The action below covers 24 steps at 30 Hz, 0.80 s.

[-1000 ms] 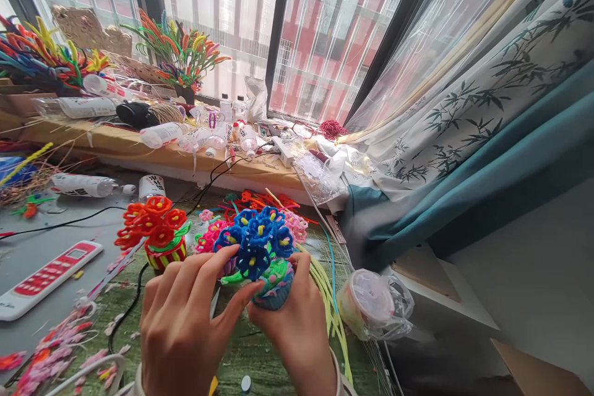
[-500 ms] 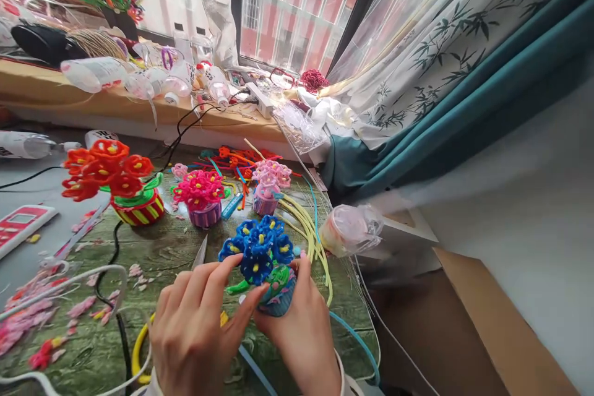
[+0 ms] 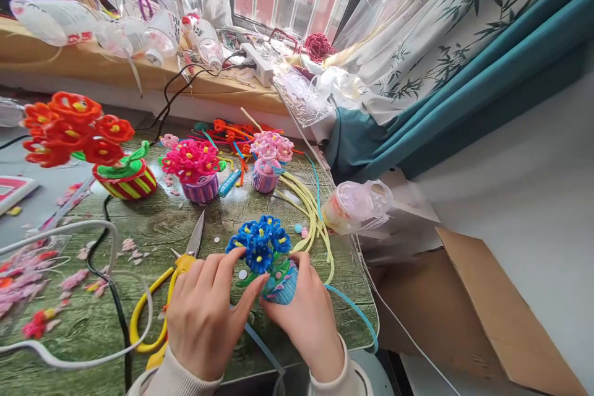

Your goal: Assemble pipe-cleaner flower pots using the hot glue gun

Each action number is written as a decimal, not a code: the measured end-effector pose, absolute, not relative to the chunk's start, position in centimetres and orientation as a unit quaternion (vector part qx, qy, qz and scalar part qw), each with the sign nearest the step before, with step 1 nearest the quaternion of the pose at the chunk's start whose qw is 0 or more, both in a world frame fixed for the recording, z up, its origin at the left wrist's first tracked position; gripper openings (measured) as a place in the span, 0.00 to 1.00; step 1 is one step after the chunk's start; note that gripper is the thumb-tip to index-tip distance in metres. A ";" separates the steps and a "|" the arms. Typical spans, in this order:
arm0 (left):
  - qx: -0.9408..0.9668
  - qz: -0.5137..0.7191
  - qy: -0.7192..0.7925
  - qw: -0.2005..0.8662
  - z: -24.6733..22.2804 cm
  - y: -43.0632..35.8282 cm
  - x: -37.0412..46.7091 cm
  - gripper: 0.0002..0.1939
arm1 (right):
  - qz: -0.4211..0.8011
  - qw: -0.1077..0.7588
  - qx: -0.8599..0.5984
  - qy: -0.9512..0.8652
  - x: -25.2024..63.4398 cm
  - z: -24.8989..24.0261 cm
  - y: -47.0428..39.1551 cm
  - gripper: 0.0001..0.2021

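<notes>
Our left hand (image 3: 202,309) pinches the blue flowers (image 3: 260,244); our right hand's (image 3: 309,312) grip is clamped on their blue pot (image 3: 284,286).

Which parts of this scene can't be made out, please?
All in the head view:
- Blue pot: far side hidden, right edge covered by the right hand.
- Scissors: handles partly behind the left hand.
- Red-and-white device: cut off by the left edge.
- Clear bottle: likewise cut off.

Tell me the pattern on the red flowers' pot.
The pot has red and yellow vertical stripes, clearest in the current head view.
</notes>
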<state>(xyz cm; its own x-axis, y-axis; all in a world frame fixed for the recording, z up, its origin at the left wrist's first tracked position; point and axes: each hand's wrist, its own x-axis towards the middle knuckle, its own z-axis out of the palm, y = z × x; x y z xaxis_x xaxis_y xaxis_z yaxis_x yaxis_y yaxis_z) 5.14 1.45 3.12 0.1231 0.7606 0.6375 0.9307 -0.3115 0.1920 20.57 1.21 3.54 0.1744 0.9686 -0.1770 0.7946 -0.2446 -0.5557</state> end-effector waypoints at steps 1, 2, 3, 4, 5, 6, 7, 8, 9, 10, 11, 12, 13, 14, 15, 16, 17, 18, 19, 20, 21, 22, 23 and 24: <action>-0.735 -0.327 -0.578 0.133 3.1 1.5 5.1 0.21 | 0.253 0.167 -0.743 -0.596 20.6 3.6 1.3 0.27; -0.732 -0.322 -0.584 0.137 3.1 1.6 5.1 0.21 | 0.252 0.162 -0.740 -0.602 20.5 3.7 1.4 0.27; -0.729 -0.318 -0.589 0.139 3.0 1.7 5.1 0.21 | 0.250 0.158 -0.737 -0.608 20.5 3.6 1.5 0.26; -0.727 -0.313 -0.595 0.140 2.9 1.7 5.1 0.20 | 0.245 0.155 -0.733 -0.615 20.5 3.5 1.5 0.26; -0.725 -0.308 -0.600 0.140 2.9 1.8 5.1 0.20 | 0.239 0.154 -0.728 -0.624 20.5 3.4 1.5 0.25; -0.724 -0.303 -0.604 0.141 2.8 1.8 5.1 0.20 | 0.231 0.156 -0.722 -0.633 20.5 3.1 1.4 0.25; -0.723 -0.299 -0.607 0.140 2.7 1.8 5.1 0.20 | 0.219 0.161 -0.716 -0.643 20.5 2.9 1.2 0.26; -0.722 -0.295 -0.610 0.139 2.6 1.9 5.0 0.20 | 0.207 0.167 -0.709 -0.654 20.6 2.6 1.0 0.27; -0.722 -0.292 -0.612 0.138 2.5 1.9 5.0 0.19 | 0.194 0.173 -0.702 -0.663 20.8 2.4 0.8 0.28; -0.721 -0.289 -0.615 0.138 2.5 1.9 5.0 0.20 | 0.181 0.178 -0.697 -0.671 21.1 2.3 0.6 0.30; -0.721 -0.287 -0.615 0.139 2.4 2.0 5.0 0.20 | 0.170 0.184 -0.691 -0.678 21.4 2.2 0.4 0.32; -0.721 -0.285 -0.616 0.138 2.4 2.1 4.9 0.20 | 0.159 0.191 -0.686 -0.684 21.8 2.3 0.2 0.34; -0.722 -0.283 -0.617 0.137 2.4 2.1 4.9 0.20 | 0.146 0.201 -0.678 -0.692 22.3 2.5 0.0 0.35; -0.723 -0.279 -0.618 0.135 2.4 2.1 4.9 0.21 | 0.133 0.214 -0.667 -0.702 22.7 2.7 -0.1 0.35; -0.725 -0.275 -0.618 0.131 2.4 2.1 4.8 0.21 | 0.118 0.230 -0.652 -0.712 23.0 3.1 -0.2 0.33; -0.727 -0.270 -0.618 0.126 2.4 2.1 4.7 0.22 | 0.105 0.249 -0.635 -0.723 23.1 3.4 -0.3 0.29; -0.729 -0.266 -0.619 0.120 2.4 2.0 4.7 0.22 | 0.097 0.268 -0.624 -0.728 23.0 3.8 -0.2 0.25; -0.730 -0.264 -0.619 0.116 2.5 1.9 4.6 0.22 | 0.090 0.294 -0.617 -0.724 22.7 4.1 -0.2 0.20; -0.732 -0.263 -0.618 0.112 2.5 1.9 4.5 0.22 | 0.090 0.318 -0.618 -0.713 22.3 4.4 -0.1 0.16; -0.734 -0.262 -0.616 0.110 2.6 1.8 4.4 0.23 | 0.092 0.340 -0.616 -0.704 21.6 4.6 0.0 0.13; -0.737 -0.259 -0.615 0.109 2.7 1.6 4.3 0.23 | 0.092 0.358 -0.610 -0.701 21.0 4.7 0.2 0.11; -0.740 -0.256 -0.613 0.109 2.9 1.5 4.1 0.24 | 0.089 0.366 -0.600 -0.705 20.3 4.8 0.4 0.10; -0.744 -0.251 -0.610 0.109 3.1 1.3 3.9 0.24 | 0.084 0.372 -0.590 -0.712 19.7 4.7 0.5 0.10; -0.747 -0.246 -0.608 0.109 3.3 1.1 3.7 0.24 | 0.078 0.374 -0.580 -0.720 19.3 4.6 0.7 0.10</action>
<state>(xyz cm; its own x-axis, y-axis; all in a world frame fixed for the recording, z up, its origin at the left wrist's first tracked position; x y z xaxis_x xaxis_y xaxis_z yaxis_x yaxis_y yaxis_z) 3.67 1.08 3.29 0.1402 0.8546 0.4999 0.9618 -0.2374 0.1362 19.25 0.72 4.61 -0.0485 0.8930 0.4474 0.7762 0.3156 -0.5458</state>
